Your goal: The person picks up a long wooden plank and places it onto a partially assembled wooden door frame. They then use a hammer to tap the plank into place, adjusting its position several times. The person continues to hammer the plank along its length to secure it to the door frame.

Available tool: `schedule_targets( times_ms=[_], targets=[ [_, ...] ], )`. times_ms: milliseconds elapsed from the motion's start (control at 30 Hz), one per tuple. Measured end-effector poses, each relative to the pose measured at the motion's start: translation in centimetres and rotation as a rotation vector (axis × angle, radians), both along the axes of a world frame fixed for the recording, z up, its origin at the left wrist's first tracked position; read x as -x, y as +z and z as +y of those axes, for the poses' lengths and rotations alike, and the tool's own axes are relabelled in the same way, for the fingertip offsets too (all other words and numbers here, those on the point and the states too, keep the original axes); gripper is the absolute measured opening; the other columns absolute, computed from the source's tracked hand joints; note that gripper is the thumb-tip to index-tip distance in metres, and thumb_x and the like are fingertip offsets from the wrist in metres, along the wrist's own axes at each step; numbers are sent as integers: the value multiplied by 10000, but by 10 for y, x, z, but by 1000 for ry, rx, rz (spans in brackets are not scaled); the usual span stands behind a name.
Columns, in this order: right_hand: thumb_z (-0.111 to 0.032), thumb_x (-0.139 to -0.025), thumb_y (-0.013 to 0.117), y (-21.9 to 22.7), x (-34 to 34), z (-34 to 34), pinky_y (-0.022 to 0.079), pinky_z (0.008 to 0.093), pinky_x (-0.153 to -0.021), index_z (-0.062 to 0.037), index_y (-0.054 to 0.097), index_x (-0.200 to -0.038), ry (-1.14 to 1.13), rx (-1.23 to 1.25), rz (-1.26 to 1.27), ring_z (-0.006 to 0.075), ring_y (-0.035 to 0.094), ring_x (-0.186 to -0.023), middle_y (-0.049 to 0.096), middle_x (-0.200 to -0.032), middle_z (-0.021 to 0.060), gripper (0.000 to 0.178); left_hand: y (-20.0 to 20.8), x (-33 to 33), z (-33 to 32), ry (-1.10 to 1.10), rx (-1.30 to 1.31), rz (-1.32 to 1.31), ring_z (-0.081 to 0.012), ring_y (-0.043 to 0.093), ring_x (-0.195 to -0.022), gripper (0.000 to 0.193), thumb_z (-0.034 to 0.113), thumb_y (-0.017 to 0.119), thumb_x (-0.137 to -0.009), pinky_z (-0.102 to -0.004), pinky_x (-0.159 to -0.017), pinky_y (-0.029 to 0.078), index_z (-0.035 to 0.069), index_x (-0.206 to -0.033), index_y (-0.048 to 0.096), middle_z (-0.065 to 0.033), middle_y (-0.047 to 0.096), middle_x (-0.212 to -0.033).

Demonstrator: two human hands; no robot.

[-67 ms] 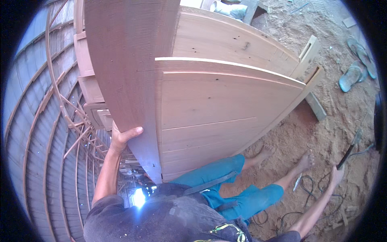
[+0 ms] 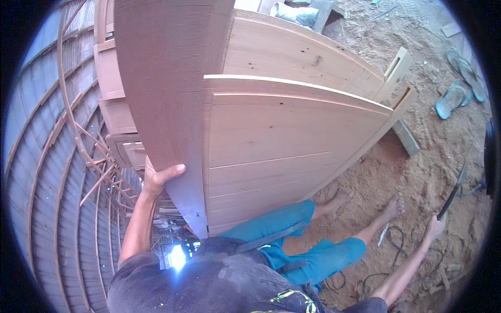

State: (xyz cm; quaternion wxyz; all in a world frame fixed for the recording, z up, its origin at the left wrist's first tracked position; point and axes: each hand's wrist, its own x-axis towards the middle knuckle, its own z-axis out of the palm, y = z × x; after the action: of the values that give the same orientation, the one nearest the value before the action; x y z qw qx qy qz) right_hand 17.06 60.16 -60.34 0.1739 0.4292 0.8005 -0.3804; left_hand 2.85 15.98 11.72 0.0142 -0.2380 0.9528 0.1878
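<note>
A wide reddish-brown wooden board [image 2: 162, 78] stands tall at the left, against the edge of a panelled wooden door piece [image 2: 276, 135]. My left hand [image 2: 159, 177] grips the board's lower left edge, thumb across its face and fingers hidden behind. Off to the right, my right hand [image 2: 434, 228] is closed around the dark handle of what looks like a hammer [image 2: 453, 195]; its far end is blurred. That tool is held over the sandy ground, apart from the wood. Behind the front panel stands a second wooden panel [image 2: 305, 49], which meets the same board.
Slotted posts [image 2: 399, 68] stick out at the panels' far right ends. A wood block [image 2: 406, 136] props near the ground. Sandals [image 2: 453, 99] and a black cable [image 2: 399, 245] lie on the sand [image 2: 360, 172]. Stacked panelled pieces [image 2: 116, 115] and a corrugated wall [image 2: 42, 172] are left.
The tool in my right hand has swung slightly upward, its far end now more blurred. My left hand keeps its hold on the board. The view has shifted a little.
</note>
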Motion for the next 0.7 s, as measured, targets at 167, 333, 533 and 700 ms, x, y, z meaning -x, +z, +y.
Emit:
schedule_targets(
  times_ms=[167, 333, 533, 700],
  targets=[
    [-103, -920, 660, -27, -72, 13, 561, 371, -871, 22, 722, -1168, -429, 384, 280, 247, 725, -924, 767, -1017, 146, 285, -9, 16, -7, -93, -127, -77, -151, 648, -884, 428, 190, 870, -753, -308, -837, 524, 32, -1102, 679, -50, 689, -981],
    [-223, -962, 734, 216, -87, -98, 545, 358, -888, 19, 679, -1213, -207, 306, 137, 199, 709, -987, 747, -1053, 82, 353, 6, 9, -22, -128, -156, -151, -156, 650, -1001, 528, 222, 862, -796, -336, -914, 521, -3, -1223, 648, -85, 700, -1099],
    [-354, -1016, 676, 387, -48, -130, 508, 397, -606, 7, 619, -1102, -388, 264, 151, 238, 666, -659, 656, -735, 96, 375, 11, -1, -66, -289, -345, -350, -204, 620, -1165, 681, 264, 875, -793, -372, -1015, 489, -18, -1348, 598, -110, 688, -1227],
    [-286, -1042, 628, 528, -19, -144, 537, 473, -689, -21, 593, -1216, 17, 189, 442, 384, 734, -796, 724, -879, 233, 319, 9, -68, -191, -280, -470, -791, -227, 579, -1266, 848, 273, 928, -718, -392, -1097, 440, -10, -1426, 557, -119, 646, -1345]
  ],
)
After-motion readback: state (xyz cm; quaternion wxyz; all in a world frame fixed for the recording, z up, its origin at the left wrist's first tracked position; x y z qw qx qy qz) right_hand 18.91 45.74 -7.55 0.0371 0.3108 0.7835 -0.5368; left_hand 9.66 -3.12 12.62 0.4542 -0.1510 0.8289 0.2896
